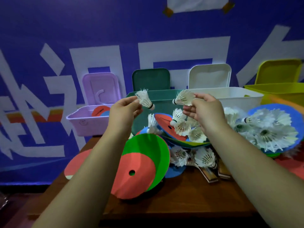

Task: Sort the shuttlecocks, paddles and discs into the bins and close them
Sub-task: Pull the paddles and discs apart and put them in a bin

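Sports or activity room, blue wall (pixel 41 27) with large white lettering, wooden table (pixel 181 203), storage bins (pixel 88 122)

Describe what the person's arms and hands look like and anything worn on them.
Left forearm and right forearm are bare as far as the frame shows, no sleeves in view. Left hand and right hand wear no gloves; no watch, bracelet or ring is visible.

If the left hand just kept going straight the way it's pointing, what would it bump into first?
Probably the green bin: the left hand, pinching a shuttlecock, points at its rim, though depth is hard to judge.
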Tool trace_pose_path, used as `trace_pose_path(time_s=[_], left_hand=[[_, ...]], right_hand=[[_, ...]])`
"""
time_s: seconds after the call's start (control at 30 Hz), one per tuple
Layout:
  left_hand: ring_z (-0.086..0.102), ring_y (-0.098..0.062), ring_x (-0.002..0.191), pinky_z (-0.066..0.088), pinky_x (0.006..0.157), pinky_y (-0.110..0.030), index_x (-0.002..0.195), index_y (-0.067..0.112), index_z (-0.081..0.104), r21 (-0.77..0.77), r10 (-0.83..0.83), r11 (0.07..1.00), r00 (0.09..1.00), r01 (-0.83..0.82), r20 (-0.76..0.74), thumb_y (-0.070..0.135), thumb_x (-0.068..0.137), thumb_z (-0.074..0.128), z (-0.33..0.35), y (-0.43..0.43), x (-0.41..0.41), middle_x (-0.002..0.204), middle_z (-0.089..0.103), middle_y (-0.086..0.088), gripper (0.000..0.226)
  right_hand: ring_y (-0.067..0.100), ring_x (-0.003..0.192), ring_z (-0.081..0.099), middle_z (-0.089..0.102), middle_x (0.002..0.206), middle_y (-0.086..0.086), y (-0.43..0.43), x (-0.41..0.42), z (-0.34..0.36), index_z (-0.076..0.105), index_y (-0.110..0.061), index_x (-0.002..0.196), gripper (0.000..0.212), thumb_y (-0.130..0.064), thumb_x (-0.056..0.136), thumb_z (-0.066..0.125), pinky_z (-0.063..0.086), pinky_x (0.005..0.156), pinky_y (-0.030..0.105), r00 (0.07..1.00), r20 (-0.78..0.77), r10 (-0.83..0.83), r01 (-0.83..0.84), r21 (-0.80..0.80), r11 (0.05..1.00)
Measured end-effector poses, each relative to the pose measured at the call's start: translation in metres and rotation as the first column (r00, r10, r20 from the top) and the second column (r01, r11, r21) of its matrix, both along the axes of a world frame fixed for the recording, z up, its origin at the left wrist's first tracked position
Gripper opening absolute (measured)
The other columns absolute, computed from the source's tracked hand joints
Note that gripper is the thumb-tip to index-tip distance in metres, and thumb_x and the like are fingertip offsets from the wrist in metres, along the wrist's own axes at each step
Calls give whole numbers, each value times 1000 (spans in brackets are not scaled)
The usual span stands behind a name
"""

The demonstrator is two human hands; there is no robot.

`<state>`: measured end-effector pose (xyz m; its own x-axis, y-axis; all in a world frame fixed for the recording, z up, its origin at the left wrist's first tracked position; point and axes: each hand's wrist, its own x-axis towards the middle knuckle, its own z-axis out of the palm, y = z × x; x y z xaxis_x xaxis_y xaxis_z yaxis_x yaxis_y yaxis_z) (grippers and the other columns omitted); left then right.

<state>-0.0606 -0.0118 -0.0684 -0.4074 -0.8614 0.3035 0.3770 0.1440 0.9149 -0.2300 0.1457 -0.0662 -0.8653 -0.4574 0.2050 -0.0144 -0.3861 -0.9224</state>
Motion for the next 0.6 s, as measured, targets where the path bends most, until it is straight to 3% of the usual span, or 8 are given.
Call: trace_pose_path(time_s=[0.07,0.17,0.2,0.3,0.33,0.43,0.53,0.6], left_hand=[[70,-25,94,63,87,-29,100,1,70,62,-19,998,999,21,-28,-2,99,63,16,-13,-10,107,70,-22,8],[73,-31,108,59,99,-38,118,0,59,139,-64,988,998,65,-11,-2,101,60,32,-41,-28,114,68,-23,18],[73,-34,112,58,102,-40,114,4,58,159,-115,981,993,110,22,1,101,60,35,-49,-32,113,67,-21,14],[68,-36,120,60,97,-40,96,6,58,150,-33,989,983,6,183,-4,100,55,37,-58,-34,111,67,-17,11],[68,-35,121,60,97,-40,97,3,58,173,-36,985,987,9,155,-8,99,52,34,-56,-30,113,67,-19,13],[70,-34,116,59,100,-43,98,-2,56,224,-110,971,989,86,99,-11,102,45,27,-56,-15,108,62,-18,15],[77,-30,92,63,86,-40,120,-2,60,233,-83,971,989,52,123,-7,102,50,23,-55,10,111,67,-18,21],[78,-29,86,65,80,-40,124,1,65,201,-76,979,978,36,196,-2,101,56,20,-51,32,114,72,-17,24]], right_hand=[[28,76,77,72,108,29,-20,-17,15,66,-13,107,20,3,100,56,67,75,43,999,-25,-25,26,40,999],[27,84,80,70,118,25,-46,-37,36,57,-6,134,35,3,101,54,66,76,37,1000,7,15,-15,40,999],[28,88,80,68,120,23,-53,-40,41,50,-6,143,42,0,102,56,66,80,38,998,33,52,-53,38,998],[28,93,78,64,122,21,-63,-38,45,49,-2,135,32,-8,104,56,65,85,38,993,30,111,-113,101,988],[27,94,77,63,124,21,-65,-37,43,50,-2,130,27,-7,104,54,65,85,38,994,11,108,-108,123,986],[26,94,79,67,121,19,-72,-33,33,55,-3,121,21,-3,100,49,65,86,40,995,-31,90,-82,185,979],[22,89,80,75,112,15,-74,-19,26,63,-5,119,22,-10,100,52,66,79,39,992,-95,83,-58,241,969],[16,84,78,79,102,9,-71,-1,25,69,-11,110,19,-15,101,54,64,73,35,973,-210,92,-29,286,958]])
